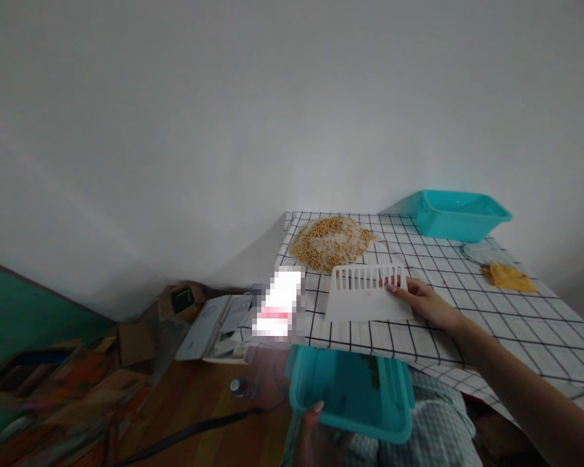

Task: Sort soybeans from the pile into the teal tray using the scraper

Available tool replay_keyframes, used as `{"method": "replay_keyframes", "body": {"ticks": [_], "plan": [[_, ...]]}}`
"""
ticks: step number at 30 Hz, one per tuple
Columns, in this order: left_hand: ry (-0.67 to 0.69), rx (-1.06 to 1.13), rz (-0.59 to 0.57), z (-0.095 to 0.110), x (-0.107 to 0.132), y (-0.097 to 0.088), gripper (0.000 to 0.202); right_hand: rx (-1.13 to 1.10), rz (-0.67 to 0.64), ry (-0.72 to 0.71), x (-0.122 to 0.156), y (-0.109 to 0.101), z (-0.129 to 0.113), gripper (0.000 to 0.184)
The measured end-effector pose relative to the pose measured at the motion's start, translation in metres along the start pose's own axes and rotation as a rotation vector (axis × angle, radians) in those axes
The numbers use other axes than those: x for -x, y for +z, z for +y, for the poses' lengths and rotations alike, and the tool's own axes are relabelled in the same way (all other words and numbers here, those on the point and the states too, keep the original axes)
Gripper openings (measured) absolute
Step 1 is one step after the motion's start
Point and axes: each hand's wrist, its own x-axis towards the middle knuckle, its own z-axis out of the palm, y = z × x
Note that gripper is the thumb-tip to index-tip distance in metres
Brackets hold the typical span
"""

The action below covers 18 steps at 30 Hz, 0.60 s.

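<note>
My right hand (421, 301) is closed on the right end of a flat white scraper (355, 308) with a row of slots along its upper edge. The scraper lies at the near side of a spread pile of yellow beans mixed with whitish grains (328, 241), on a checked tablecloth (394, 337). Below the table's front edge, my left hand (310, 431) grips the near rim of a teal plastic bin (331, 389), thumb over the rim. A small greenish patch of grains (374, 371) shows inside the bin. Most left fingers are hidden under it.
Another teal bin (460, 224) stands at the table's back right. In front of it lie a pale cloth (479, 251) and a yellow cloth (510, 277). A blurred-out bright rectangle (278, 301) sits at the table's left edge. Cardboard boxes (135, 342) crowd the floor at left.
</note>
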Motion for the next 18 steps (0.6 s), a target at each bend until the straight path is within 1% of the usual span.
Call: {"method": "replay_keyframes", "body": {"ticks": [2,5,7,8,9,11,15,16,17,18], "plan": [[0.011,-0.024,-0.001,0.000,0.000,0.001,0.026,-0.013,-0.077,0.022,0.002,0.001,0.000,0.030],[0.005,-0.065,-0.017,0.001,0.001,0.003,0.021,-0.092,-0.209,0.046,0.005,0.003,-0.001,0.032],[0.003,-0.048,-0.020,0.001,0.003,0.004,0.019,-0.139,-0.245,0.073,0.006,0.004,-0.001,0.031],[0.012,-0.042,-0.018,0.001,0.004,0.005,0.019,-0.162,-0.233,0.079,0.005,0.003,0.000,0.030],[0.024,-0.040,-0.011,0.001,0.005,0.006,0.018,-0.190,-0.196,0.075,0.004,0.002,0.001,0.029],[0.038,-0.049,-0.001,0.000,0.006,0.007,0.017,-0.258,-0.046,0.031,0.000,-0.002,0.004,0.028],[0.020,-0.058,0.005,0.000,0.006,0.006,0.022,-0.354,0.391,-0.145,-0.013,-0.013,0.009,0.030],[0.013,-0.049,0.001,0.000,0.005,0.006,0.023,-0.352,0.462,-0.180,-0.015,-0.014,0.009,0.031],[0.011,-0.039,-0.005,0.001,0.005,0.005,0.022,-0.341,0.504,-0.206,-0.017,-0.015,0.010,0.031],[0.013,-0.031,-0.011,0.001,0.004,0.005,0.021,-0.325,0.514,-0.216,-0.017,-0.016,0.011,0.032]]}}
